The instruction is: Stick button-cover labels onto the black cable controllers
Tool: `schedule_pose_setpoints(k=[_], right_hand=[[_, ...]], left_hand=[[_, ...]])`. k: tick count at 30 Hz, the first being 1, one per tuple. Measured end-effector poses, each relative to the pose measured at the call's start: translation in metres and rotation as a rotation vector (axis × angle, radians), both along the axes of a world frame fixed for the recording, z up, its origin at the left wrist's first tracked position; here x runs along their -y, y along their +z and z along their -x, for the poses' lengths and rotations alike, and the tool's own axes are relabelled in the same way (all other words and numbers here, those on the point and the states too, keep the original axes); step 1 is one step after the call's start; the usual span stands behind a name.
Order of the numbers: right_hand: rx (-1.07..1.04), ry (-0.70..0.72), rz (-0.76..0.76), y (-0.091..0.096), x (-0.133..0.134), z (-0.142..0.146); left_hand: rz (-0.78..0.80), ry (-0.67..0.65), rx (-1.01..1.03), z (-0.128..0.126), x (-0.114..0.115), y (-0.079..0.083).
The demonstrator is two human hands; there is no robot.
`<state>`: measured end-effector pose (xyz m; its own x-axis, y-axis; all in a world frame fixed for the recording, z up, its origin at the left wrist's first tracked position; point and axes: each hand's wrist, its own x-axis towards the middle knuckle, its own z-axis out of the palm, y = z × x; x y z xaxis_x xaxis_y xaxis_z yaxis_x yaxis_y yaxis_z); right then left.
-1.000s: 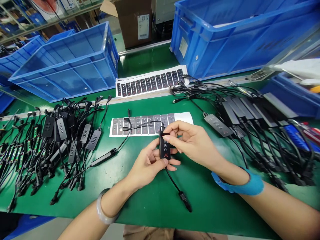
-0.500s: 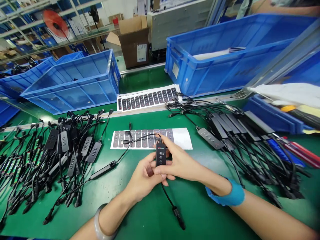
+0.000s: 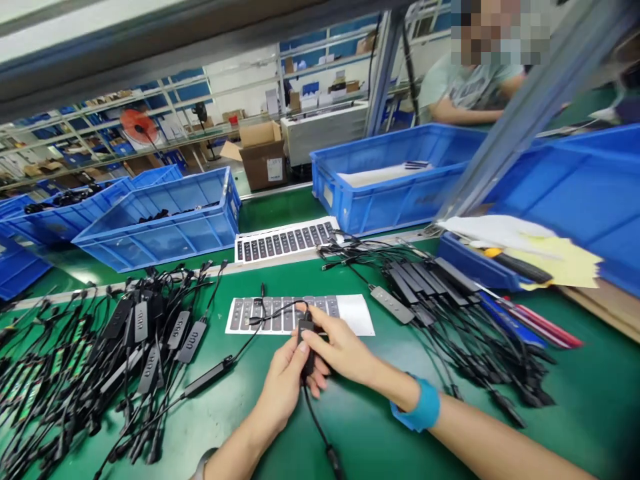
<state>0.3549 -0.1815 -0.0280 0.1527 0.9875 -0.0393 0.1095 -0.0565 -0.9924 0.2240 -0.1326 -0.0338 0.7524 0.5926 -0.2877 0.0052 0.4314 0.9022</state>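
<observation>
Your left hand [image 3: 281,379] is curled closed around the lower part of a small black rectangular plastic controller [image 3: 305,326], and your right hand [image 3: 336,343] pinches its upper part between thumb and fingers. You hold it over the green surface [image 3: 377,443], near the white sheet of grey rectangular labels [image 3: 356,313]. A heap of black-cabled controllers [image 3: 149,372] lies to your left.
</observation>
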Motion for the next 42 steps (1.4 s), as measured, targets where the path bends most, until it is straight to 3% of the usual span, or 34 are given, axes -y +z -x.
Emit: schedule_pose_setpoints(k=[3, 6, 8, 10, 12, 15, 16, 18, 20, 23, 25, 27, 29, 31, 32, 34, 37, 40, 42], right_hand=[[0.19, -0.081, -0.069, 0.008, -0.005, 0.009], [0.343, -0.157, -0.195, 0.037, -0.018, 0.0], [0.349, -0.227, -0.24, 0.068, -0.023, -0.021], [0.415, -0.32, -0.22, 0.102, -0.018, -0.054], [0.706, -0.445, -0.161, 0.127, -0.005, -0.094], [1.207, -0.475, 0.09, 0.133, 0.015, -0.144], [1.339, -0.493, 0.224, 0.127, 0.019, -0.153], [1.503, -0.525, 0.349, 0.111, 0.024, -0.154], [1.455, -0.424, 0.328, 0.092, 0.023, -0.138], [1.242, -0.177, 0.294, 0.064, 0.016, -0.101], [1.207, -0.148, 0.327, 0.049, 0.01, -0.082], [1.2, -0.172, 0.35, 0.036, 0.007, -0.072], [1.186, -0.172, 0.346, 0.025, 0.007, -0.068], [1.16, -0.171, 0.289, 0.018, 0.01, -0.069], [1.131, -0.184, 0.233, 0.015, 0.012, -0.072], [0.972, -0.306, 0.026, 0.015, 0.014, -0.079], [0.63, -0.573, -0.182, 0.027, 0.017, -0.087], [0.388, -0.72, -0.174, 0.05, 0.024, -0.083], [0.303, -0.726, -0.16, 0.059, 0.027, -0.076]], left_hand=[[-0.054, 0.02, -0.01, 0.001, -0.004, 0.006], [-0.17, -0.029, -0.049, 0.01, -0.016, 0.018], [-0.412, -0.12, -0.136, 0.024, -0.028, 0.026], [-0.775, -0.189, -0.284, 0.044, -0.041, 0.031], [-1.102, -0.195, -0.459, 0.067, -0.051, 0.031], [-1.344, -0.135, -0.649, 0.099, -0.061, 0.022], [-1.375, -0.123, -0.687, 0.106, -0.064, 0.02], [-1.42, -0.099, -0.724, 0.116, -0.074, 0.017], [-1.507, -0.023, -0.774, 0.121, -0.087, 0.021], [-1.72, 0.206, -0.921, 0.116, -0.107, 0.029], [-1.831, 0.26, -0.921, 0.103, -0.111, 0.03], [-1.872, 0.118, -0.805, 0.086, -0.099, 0.024], [-1.836, -0.132, -0.704, 0.069, -0.075, 0.015], [-1.774, -0.318, -0.74, 0.056, -0.049, 0.005], [-1.751, -0.349, -0.786, 0.051, -0.039, 0.002], [-1.726, -0.329, -0.843, 0.044, -0.029, 0.001], [-1.721, -0.247, -0.972, 0.052, -0.036, 0.014], [-1.629, 0.029, -1.354, 0.08, -0.05, 0.034], [-1.562, 0.143, -1.493, 0.103, -0.058, 0.043]])
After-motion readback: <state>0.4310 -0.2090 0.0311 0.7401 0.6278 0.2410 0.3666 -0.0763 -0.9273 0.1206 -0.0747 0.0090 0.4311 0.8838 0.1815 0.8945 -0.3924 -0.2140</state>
